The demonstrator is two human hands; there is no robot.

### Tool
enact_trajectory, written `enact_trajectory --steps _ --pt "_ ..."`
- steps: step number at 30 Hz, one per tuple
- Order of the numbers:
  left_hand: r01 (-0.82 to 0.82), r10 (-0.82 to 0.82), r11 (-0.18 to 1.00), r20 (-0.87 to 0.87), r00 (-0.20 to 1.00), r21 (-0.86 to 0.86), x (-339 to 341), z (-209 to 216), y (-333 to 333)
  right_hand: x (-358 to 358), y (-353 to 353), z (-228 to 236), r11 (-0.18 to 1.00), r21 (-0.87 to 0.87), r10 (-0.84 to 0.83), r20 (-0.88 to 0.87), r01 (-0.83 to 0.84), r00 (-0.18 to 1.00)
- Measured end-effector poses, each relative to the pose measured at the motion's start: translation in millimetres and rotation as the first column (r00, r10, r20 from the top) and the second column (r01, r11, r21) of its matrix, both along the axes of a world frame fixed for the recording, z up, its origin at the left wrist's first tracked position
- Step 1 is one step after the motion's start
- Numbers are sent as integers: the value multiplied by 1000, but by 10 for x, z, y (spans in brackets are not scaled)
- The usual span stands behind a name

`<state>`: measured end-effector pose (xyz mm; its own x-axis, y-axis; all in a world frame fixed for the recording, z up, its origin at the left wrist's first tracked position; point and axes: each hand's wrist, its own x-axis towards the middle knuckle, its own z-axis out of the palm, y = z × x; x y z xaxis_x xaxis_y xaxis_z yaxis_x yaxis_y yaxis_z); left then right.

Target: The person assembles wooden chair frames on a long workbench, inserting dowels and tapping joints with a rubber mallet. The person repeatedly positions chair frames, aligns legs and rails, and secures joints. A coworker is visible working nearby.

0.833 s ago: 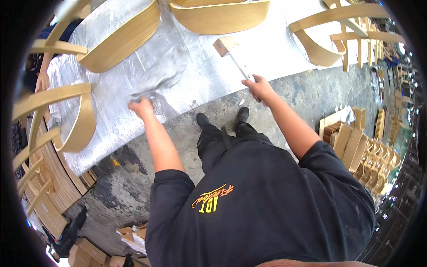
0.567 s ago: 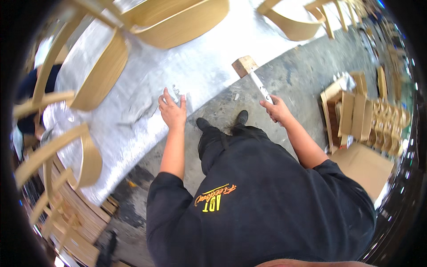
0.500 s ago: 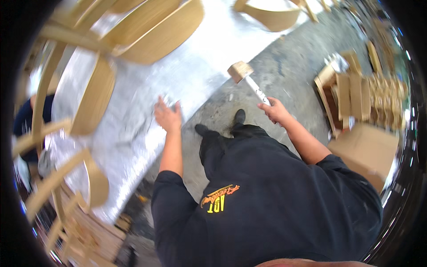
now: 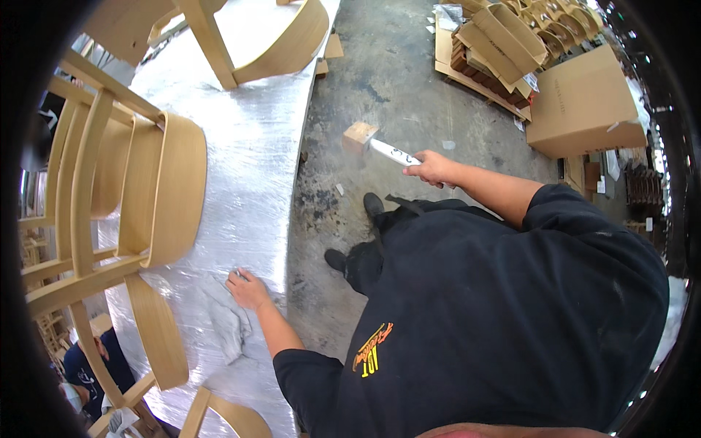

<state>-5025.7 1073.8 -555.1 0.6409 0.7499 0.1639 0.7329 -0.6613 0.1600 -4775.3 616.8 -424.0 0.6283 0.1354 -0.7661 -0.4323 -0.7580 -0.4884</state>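
Observation:
In my right hand [image 4: 436,169] is a mallet [image 4: 394,152] with a block-shaped wooden head and a white handle with dark marks. Its head points left, held over the floor beside the table. My left hand [image 4: 248,289] is over the film-covered table [image 4: 241,182], fingers slightly bent and apart, holding nothing that I can see. Beside it lies a crumpled grey cloth [image 4: 228,321]. A pale wooden chair frame [image 4: 179,190] with curved panels stands on the table to the left of that hand.
More curved wooden chair parts [image 4: 288,47] stand at the table's far end and its near end [image 4: 237,416]. Across the grey floor [image 4: 365,80] are a large carton [image 4: 580,102] and opened cardboard [image 4: 504,44] on a stack. Another person [image 4: 109,358] is beyond the table at lower left.
My view has turned, so the table now runs up the left side. My left hand has come beside the grey cloth, its fingers less spread. The mallet stays in my right hand.

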Motion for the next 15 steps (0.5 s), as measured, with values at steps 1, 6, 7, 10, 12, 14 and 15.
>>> enact_trajectory --steps 1,6,7,10,12,14,15 --pt "24 -24 1000 1 1000 2 -22 21 31 -25 10 40 1000 -11 1 5 0 1000" --pt "74 -74 997 11 997 -31 -69 66 150 -325 58 44 997 31 -73 24 72 997" --pt "88 -87 996 30 996 -34 -93 84 195 -442 85 14 996 17 -91 28 90 995" --pt "114 -108 985 53 993 -132 -103 83 241 -725 23 -14 990 -29 -135 29 136 990" --pt "133 -122 973 69 990 -190 -62 135 343 -918 -31 -7 989 -17 -146 23 146 989" --pt "157 -144 958 71 987 -241 -91 193 386 -1122 -70 18 985 -21 -173 -9 173 985" --pt "169 -141 947 119 983 -272 -110 233 430 -1183 -69 27 985 -23 -174 -27 174 984"
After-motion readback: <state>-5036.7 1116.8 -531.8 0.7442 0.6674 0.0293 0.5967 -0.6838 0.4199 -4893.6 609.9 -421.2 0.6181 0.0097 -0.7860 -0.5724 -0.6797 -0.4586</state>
